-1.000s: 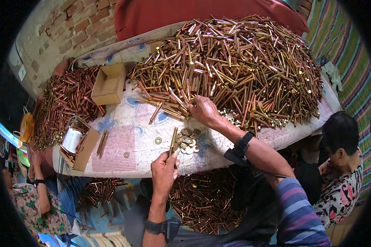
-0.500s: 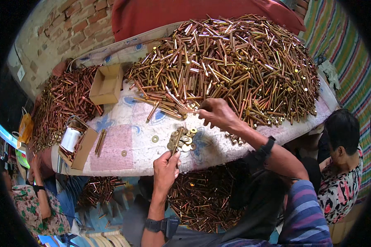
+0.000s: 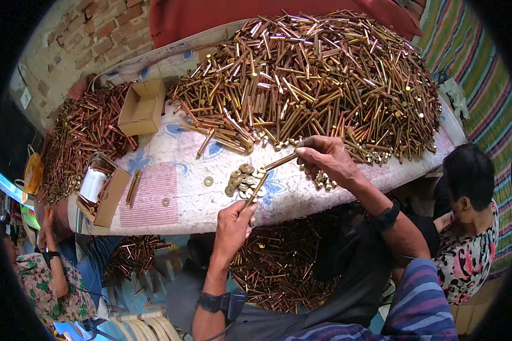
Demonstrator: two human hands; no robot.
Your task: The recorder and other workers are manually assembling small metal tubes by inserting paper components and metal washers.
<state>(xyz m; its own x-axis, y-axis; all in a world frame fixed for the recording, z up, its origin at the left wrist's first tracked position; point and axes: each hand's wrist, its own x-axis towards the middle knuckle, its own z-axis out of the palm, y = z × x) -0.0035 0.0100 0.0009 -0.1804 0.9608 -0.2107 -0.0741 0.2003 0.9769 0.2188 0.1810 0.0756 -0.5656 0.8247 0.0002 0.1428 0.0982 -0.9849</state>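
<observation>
Above the table's near edge, my left hand [image 3: 234, 225] is closed round a slim brass-coloured bolt [image 3: 257, 190] that slants up to the right. My right hand [image 3: 327, 159] pinches the end of a thicker copper-brown bolt [image 3: 281, 163], which points down to the left. Their tips come close together; I cannot tell whether they touch. Just behind the left bolt lies a heap of flat round washers [image 3: 246, 177]. Beneath and beside my right hand are small shiny nuts [image 3: 325, 181]. A large mound of similar bolts [image 3: 324, 79] fills the far side of the cloth-covered table [image 3: 199, 211].
At the left are another bolt heap [image 3: 91, 131], an open cardboard box [image 3: 141, 108] and a box with a white roll [image 3: 94, 184]. More bolts [image 3: 279, 267] lie below the table. One person [image 3: 466, 227] sits at the right, another [image 3: 51, 278] at the left.
My right hand has drawn back from the mound's edge toward me and right, now with a bolt in it. My left hand has shifted slightly right, its bolt tilting more to the right.
</observation>
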